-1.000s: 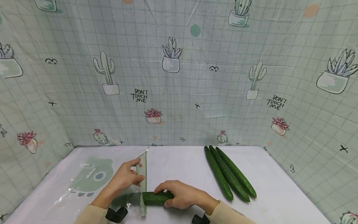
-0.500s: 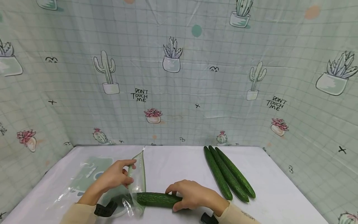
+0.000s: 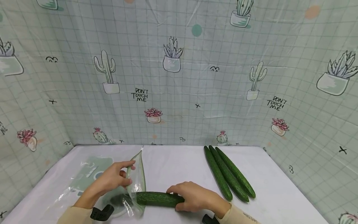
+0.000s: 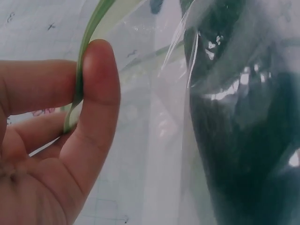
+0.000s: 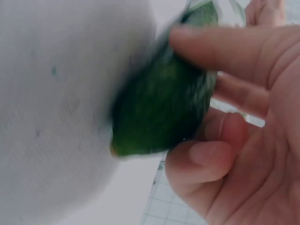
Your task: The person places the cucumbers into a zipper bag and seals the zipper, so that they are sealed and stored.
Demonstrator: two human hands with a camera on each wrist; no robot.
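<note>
Cucumber (image 3: 156, 199) is dark green, bumpy, one end inside plastic bag (image 3: 137, 183) (clear, green-edged); right hand (image 3: 193, 196) grips other end, left hand (image 3: 112, 178) pinches the bag's edge.

Dark-green cucumber (image 3: 156, 199), green-edged bag (image 3: 137, 180)

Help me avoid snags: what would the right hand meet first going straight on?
Past the cucumber it grips, the right hand would probably meet the open bag, though depth is unclear.

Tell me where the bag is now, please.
In the head view, the bag lies on the left of the table, its green edge pinched by the left hand, with one cucumber partly inside.
</note>
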